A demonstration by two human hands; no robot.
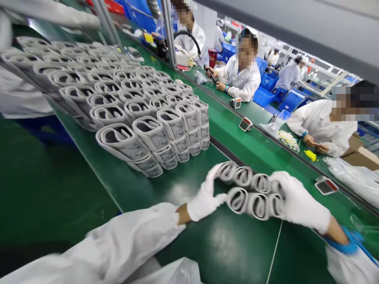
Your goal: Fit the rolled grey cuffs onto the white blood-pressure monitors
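A: Please tell me first about the hands. How do they stand?

B: The left hand (204, 201) and the right hand (299, 201) both wear white gloves (296, 195), and both are spread wide. They hold a small group of rolled cuffs (251, 193) between them, one hand at each end.

A: Do they touch the cuffs?

B: Yes. The left fingers (216, 173) touch the cuffs at the near end, and the right hand lies over the cuffs at the other end.

A: Where is this group?

B: It sits on the green belt (213, 252) in two rows, and the cuffs lie on their sides with the open ends showing.

A: What is around it?

B: Just beyond the left hand is a big stack (151, 134) of the same grey cuffs, in many rows and layers. Across the belt there are small monitors (245, 124).

A: Are other people there?

B: Yes, two co-workers in white coats sit on the far side. The nearer co-worker (322, 126) has both hands close to a little yellow pile (310, 155), and the other co-worker (239, 75) holds a dark tool (210, 73). Blue crates (262, 96) stand behind them
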